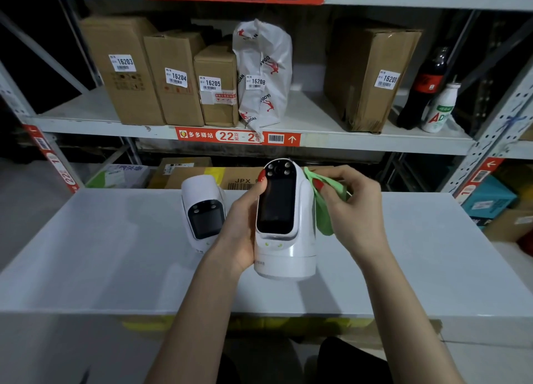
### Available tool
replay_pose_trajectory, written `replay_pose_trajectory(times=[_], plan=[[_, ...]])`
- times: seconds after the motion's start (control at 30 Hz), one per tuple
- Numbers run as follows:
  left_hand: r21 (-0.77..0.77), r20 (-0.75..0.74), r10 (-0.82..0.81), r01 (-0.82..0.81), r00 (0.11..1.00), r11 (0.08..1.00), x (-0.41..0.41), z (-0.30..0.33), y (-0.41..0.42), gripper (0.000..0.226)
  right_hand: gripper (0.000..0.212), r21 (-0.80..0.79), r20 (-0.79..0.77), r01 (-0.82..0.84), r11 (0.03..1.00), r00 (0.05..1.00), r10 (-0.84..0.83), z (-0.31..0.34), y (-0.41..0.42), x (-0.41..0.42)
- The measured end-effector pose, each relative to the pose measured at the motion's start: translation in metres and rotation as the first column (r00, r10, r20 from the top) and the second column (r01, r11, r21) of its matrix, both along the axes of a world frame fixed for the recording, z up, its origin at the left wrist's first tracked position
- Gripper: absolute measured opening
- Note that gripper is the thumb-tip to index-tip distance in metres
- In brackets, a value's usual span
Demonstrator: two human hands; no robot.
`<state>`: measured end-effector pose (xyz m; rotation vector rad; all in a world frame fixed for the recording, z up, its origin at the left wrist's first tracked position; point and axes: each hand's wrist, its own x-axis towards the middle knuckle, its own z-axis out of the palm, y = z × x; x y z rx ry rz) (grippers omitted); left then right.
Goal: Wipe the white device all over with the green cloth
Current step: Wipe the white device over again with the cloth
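white device (pixel 284 219) upright, screen toward camera

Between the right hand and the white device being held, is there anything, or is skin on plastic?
In the head view the green cloth lies between the right hand and the white device, pressed against its right side. The left hand grips it bare.

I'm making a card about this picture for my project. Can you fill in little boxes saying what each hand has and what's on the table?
left hand: grips the tall white plastic device with a black screen
right hand: presses the green cloth to that device's side
on white table: a second, smaller white device with a dark screen
shelf behind: labelled cardboard boxes
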<state>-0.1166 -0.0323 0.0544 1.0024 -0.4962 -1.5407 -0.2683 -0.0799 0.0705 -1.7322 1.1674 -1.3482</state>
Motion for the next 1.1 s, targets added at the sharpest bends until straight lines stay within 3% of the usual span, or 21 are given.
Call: replay_pose_trajectory(times=[0.23, 0.5, 0.7, 0.97, 1.1], plan=[[0.039, -0.043, 0.054, -0.053, 0.998, 0.998, 0.004, -0.005, -0.003, 0.043, 0.022, 0.027, -0.176, 0.018, 0.999, 0.984, -0.013, -0.006, -0.001, -0.001], [0.047, -0.013, 0.056, -0.055, 0.998, 0.997, 0.004, -0.004, -0.004, 0.041, 0.026, -0.036, 0.002, -0.074, 0.997, 0.997, 0.074, 0.002, 0.003, 0.002], [0.051, -0.025, 0.054, -0.053, 0.998, 0.997, 0.002, -0.004, -0.003, 0.043, 0.028, -0.050, -0.022, -0.050, 0.997, 0.999, 0.049, 0.000, 0.002, 0.002], [0.087, -0.072, 0.115, -0.109, 0.991, 0.990, 0.002, -0.009, -0.006, 0.056, 0.020, 0.026, -0.032, -0.317, 0.948, 0.948, 0.318, 0.005, 0.009, 0.001], [0.088, -0.084, 0.127, -0.119, 0.988, 0.989, 0.002, -0.010, -0.007, 0.057, 0.022, 0.019, -0.011, -0.287, 0.958, 0.958, 0.287, 0.003, 0.008, 0.002]])
